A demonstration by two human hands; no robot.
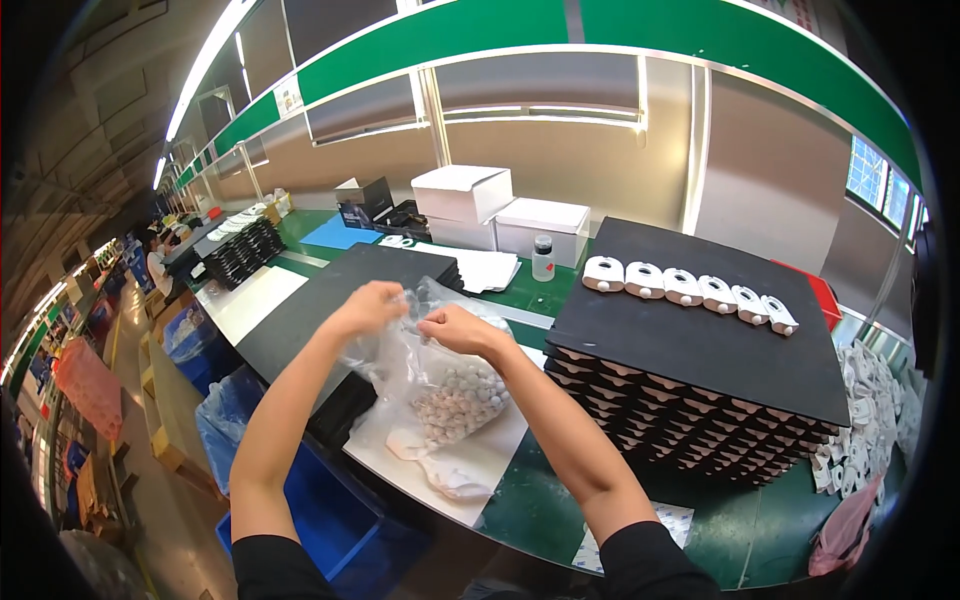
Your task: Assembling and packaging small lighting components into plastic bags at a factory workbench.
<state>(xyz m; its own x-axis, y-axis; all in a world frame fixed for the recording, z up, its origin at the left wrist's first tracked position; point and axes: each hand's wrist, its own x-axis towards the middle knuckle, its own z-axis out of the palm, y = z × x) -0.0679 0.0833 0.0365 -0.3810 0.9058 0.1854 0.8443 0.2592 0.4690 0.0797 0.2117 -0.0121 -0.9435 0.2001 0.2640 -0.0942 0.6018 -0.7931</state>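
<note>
A clear plastic bag [385, 360] stands on a white sheet [448, 508] at the bench edge, its lower part filled with small round white and pinkish pieces [462, 402]. My left hand [370, 306] is closed on the top of the bag at its left side, slightly blurred. At the right side of the bag's mouth, my right hand [458, 328] pinches the plastic in a fist. Just in front of the bag lies a crumpled white cloth-like thing [440, 468], perhaps a glove.
To the right rises a stack of black trays [690, 390] with a row of white parts [683, 287] on top; more white parts [855, 420] heap beyond it. Lower black trays [350, 285] stand left. White boxes [462, 205] and a small bottle [543, 258] are behind. A blue bin [330, 520] sits below.
</note>
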